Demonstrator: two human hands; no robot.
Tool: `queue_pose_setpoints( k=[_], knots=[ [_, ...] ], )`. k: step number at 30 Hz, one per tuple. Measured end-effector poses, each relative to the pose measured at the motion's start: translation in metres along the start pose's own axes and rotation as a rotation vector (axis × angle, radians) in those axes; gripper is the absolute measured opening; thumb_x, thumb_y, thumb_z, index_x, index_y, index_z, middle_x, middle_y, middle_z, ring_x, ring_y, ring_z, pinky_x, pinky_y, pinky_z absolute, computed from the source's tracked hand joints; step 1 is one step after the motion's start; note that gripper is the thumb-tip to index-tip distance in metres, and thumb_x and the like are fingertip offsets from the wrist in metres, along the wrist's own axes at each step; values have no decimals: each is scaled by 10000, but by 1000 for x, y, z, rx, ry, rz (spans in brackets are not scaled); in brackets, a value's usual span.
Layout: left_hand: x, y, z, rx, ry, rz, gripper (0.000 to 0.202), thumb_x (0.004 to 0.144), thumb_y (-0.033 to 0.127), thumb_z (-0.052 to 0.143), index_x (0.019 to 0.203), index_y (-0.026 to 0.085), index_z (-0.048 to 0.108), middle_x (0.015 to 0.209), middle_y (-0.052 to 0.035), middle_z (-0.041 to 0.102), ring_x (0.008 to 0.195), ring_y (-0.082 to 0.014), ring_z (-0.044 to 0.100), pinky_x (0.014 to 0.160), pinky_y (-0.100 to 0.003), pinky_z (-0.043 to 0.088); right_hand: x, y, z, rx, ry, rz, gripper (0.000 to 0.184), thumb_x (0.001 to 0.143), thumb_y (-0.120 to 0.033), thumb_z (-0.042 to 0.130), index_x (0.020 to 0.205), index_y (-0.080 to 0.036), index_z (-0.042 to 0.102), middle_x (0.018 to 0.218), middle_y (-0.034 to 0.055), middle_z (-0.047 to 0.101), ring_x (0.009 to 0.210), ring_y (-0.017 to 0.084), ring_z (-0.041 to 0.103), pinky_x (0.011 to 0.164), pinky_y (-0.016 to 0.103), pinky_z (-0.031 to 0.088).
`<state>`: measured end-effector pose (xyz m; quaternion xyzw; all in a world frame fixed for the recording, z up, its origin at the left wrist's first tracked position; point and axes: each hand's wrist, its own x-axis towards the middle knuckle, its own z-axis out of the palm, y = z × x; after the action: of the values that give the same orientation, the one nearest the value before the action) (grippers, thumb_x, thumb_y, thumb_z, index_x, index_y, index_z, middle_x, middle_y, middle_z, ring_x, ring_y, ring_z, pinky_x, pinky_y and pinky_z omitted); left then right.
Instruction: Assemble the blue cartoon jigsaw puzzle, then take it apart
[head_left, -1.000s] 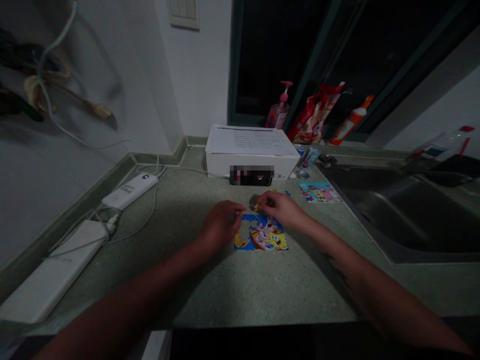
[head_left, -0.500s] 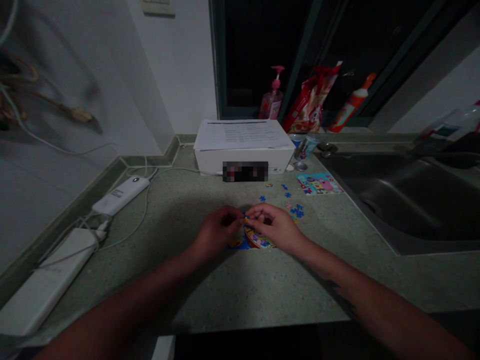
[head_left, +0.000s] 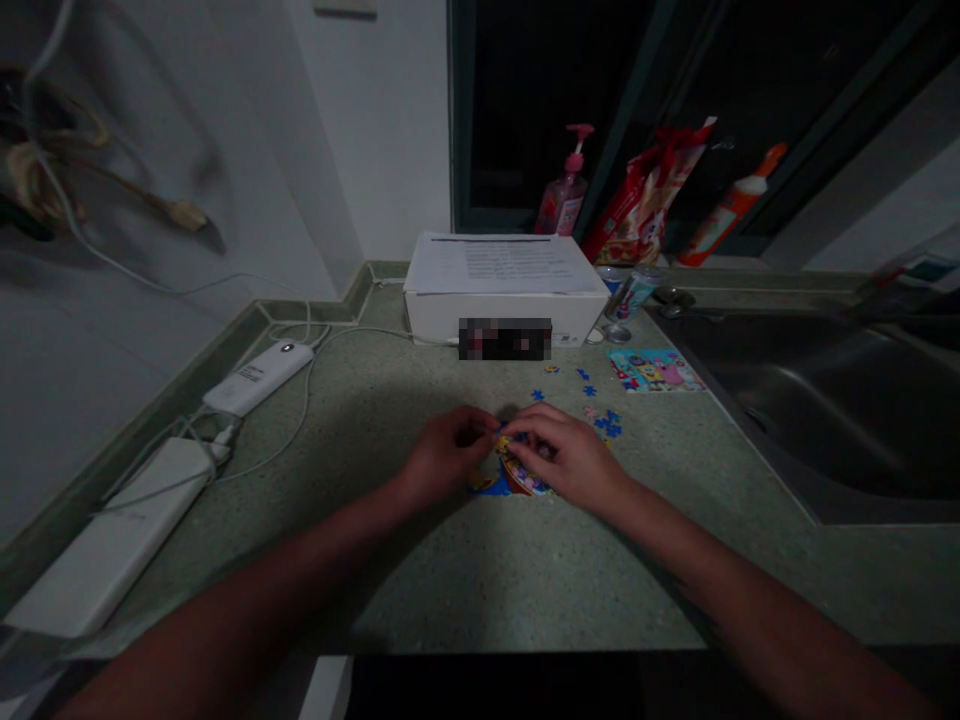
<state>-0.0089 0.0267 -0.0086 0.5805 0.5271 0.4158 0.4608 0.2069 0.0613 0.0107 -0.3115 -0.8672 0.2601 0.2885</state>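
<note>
A partly assembled SpongeBob jigsaw puzzle [head_left: 510, 480] lies on the speckled green countertop [head_left: 510, 585], mostly covered by my hands. My left hand [head_left: 450, 458] has curled fingers at the puzzle's left edge. My right hand [head_left: 562, 458] comes in from the right, its fingertips on a yellow jigsaw piece [head_left: 505, 443]. The two hands nearly touch above the puzzle. Several loose blue jigsaw pieces [head_left: 607, 425] are scattered to the right and beyond. A small picture card [head_left: 656, 370] with matching cartoon characters lies farther right.
A white box [head_left: 502, 285] with a printed sheet stands behind the puzzle. A steel sink [head_left: 810, 410] lies to the right. Two white power banks [head_left: 259, 378] and cables sit at left. A pink pump bottle [head_left: 566, 195] and a red bag [head_left: 645, 195] stand on the back sill.
My hands have come together over the puzzle, and my right hand now covers more of it. The view has swung slightly, shifting the whole scene in the frame.
</note>
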Motion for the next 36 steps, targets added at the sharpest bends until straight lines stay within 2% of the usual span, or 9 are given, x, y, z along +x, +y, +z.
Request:
queue_pose_setpoints(
  k=[3,10,20,28,32,36],
  knots=[
    [0,1,1,-20,-2,-27,118,842,209,673,955,187,701,939,-85,779,864,-216,736,812,-363,582,-1,2,1,-55,5,-45,158,1002,-231,606,1118,-247,713,1086,60,718,969,194,701,836,326,549],
    [0,4,1,13,-27,-78,118,823,211,687,935,185,712,870,-55,763,801,-195,710,757,-313,541,-2,3,2,-130,-18,-87,148,1005,-222,613,1115,-235,710,1077,66,713,975,201,708,826,332,568],
    [-2,3,-4,230,-163,-31,223,815,154,624,992,181,757,883,-59,778,789,-200,696,707,-303,492,-3,4,2,-209,-108,-36,91,985,-195,606,971,-215,693,1053,53,705,920,193,689,781,318,530],
    [-3,11,-5,425,-184,25,170,832,167,644,877,219,799,850,-31,789,732,-185,670,673,-291,458,-2,2,0,-311,-174,14,108,993,-199,607,1013,-217,711,994,34,694,882,182,670,752,298,478],
    [-4,12,-5,449,-228,2,160,851,170,648,909,198,794,878,-35,796,765,-188,681,676,-285,457,-1,2,-1,-348,-220,27,100,987,-201,625,1039,-218,709,991,30,684,883,181,657,742,296,457],
    [-6,14,-5,439,-248,-19,187,811,112,651,929,178,780,883,-33,791,788,-187,699,696,-280,472,-2,2,-1,-370,-238,29,97,970,-199,655,1049,-218,708,1010,35,681,898,189,650,743,303,448]
  ],
)
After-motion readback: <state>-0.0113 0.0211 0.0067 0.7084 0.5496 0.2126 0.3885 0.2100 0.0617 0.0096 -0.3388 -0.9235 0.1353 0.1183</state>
